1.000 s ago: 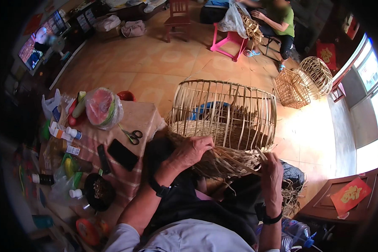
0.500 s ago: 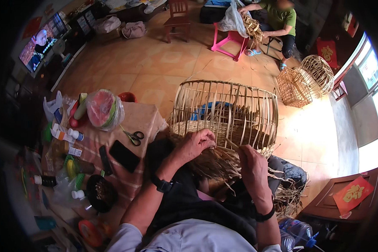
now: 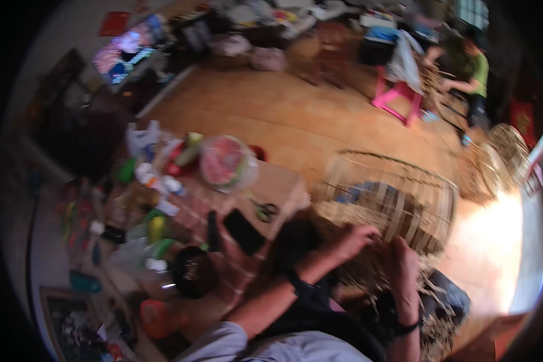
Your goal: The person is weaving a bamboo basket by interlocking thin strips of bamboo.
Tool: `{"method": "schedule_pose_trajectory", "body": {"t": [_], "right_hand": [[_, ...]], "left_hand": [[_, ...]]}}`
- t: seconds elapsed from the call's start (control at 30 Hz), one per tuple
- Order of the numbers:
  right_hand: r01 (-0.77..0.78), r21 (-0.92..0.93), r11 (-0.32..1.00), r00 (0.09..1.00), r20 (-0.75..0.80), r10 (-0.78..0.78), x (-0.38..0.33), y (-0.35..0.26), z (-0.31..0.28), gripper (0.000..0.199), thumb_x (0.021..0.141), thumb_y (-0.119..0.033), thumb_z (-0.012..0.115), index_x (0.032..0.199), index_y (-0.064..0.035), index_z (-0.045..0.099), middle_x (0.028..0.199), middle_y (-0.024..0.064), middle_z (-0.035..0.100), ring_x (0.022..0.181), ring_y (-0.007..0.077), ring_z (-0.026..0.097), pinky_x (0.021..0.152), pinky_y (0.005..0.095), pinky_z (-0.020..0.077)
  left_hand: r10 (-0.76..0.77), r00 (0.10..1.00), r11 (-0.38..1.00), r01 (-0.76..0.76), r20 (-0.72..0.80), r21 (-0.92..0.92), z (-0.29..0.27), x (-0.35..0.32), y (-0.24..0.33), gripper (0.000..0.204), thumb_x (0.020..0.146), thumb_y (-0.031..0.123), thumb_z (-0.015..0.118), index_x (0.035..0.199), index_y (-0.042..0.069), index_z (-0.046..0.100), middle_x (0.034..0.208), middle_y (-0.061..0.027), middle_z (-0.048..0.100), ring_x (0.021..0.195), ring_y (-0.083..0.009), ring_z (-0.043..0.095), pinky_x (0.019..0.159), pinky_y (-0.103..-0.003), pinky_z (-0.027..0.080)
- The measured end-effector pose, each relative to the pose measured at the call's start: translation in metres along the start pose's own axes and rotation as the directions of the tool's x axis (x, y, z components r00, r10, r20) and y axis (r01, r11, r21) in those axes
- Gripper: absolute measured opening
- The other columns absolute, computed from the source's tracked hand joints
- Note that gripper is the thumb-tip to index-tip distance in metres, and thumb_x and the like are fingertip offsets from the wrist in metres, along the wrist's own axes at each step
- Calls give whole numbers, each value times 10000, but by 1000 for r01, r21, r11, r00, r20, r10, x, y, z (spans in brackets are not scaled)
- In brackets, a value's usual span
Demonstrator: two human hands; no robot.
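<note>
A half-woven basket (image 3: pixel 413 208) with upright pale strips lies across my lap, its open frame pointing away from me. My left hand (image 3: pixel 357 239) is at its near edge, fingers pinched together. Just to the right, my right hand (image 3: pixel 404 264) is also closed, fingertips close to the left ones. Blur hides what each pinch holds; loose plant strips surround both hands. A bundle of dry strips (image 3: pixel 437 335) hangs by my right forearm. Inside the basket, something blue (image 3: pixel 362 192) shows through the ribs.
To my left, a cloth-covered table (image 3: pixel 277 181) bears scissors (image 3: pixel 264 211), a black phone (image 3: pixel 244 231), a wrapped bowl (image 3: pixel 226 163) and several bottles. Ahead, a person in green (image 3: pixel 478 75) handles strips beside a pink stool (image 3: pixel 398 102). Finished-looking baskets (image 3: pixel 479 172) stand at right.
My view has swung left, so the whole scene sits farther right and lower, and is smeared. Both hands stay at the basket's near edge, now closer together.
</note>
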State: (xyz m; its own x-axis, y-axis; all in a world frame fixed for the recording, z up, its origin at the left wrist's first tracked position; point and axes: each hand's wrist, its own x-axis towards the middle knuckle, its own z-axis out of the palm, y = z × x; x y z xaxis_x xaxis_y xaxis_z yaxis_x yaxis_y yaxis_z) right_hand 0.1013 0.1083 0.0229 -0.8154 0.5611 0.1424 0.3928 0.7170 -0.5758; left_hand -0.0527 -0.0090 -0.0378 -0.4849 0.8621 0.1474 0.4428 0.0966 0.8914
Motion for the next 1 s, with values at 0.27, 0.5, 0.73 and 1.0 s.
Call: {"method": "schedule_pose_trajectory", "body": {"t": [0.27, 0.5, 0.73, 1.0], "right_hand": [[43, -74, 996, 999, -21, -45, -9, -4, 6, 185, 932, -167, 661, 880, -36, 541, 694, 234, 615, 682, 448, 634, 557, 514, 449], [96, -238, 967, 994, -36, -107, -18, -1, 8, 149, 897, -112, 663, 866, -52, 529, 654, 180, 600, 613, 395, 633, 540, 484, 458], [64, -171, 983, 995, -68, -76, -27, 0, -24, 198, 818, -166, 764, 843, -50, 606, 846, 142, 581, 845, 358, 617, 698, 465, 475], [187, -387, 903, 979, -5, -205, -52, -15, 24, 458, 839, -167, 646, 1270, -32, 564, 1131, 139, 600, 1112, 340, 580, 974, 446, 467]], "left_hand": [[50, 998, 997, -48, -47, 55, -10, -9, 22, 139, 905, 72, 691, 1004, 35, 600, 860, -155, 700, 821, -297, 714, 710, -396, 528], [141, 984, 979, -155, 112, 133, -21, -13, 28, 109, 947, 92, 622, 958, 17, 544, 787, -178, 608, 803, -351, 673, 670, -434, 484], [263, 957, 912, -288, 121, 293, -24, -14, 33, 114, 939, 103, 621, 947, 8, 559, 792, -191, 606, 812, -377, 665, 679, -449, 488], [51, 997, 997, -55, 65, 61, -13, -4, 28, 143, 915, 96, 657, 1043, 65, 713, 967, -166, 725, 899, -328, 719, 794, -395, 550]]}}
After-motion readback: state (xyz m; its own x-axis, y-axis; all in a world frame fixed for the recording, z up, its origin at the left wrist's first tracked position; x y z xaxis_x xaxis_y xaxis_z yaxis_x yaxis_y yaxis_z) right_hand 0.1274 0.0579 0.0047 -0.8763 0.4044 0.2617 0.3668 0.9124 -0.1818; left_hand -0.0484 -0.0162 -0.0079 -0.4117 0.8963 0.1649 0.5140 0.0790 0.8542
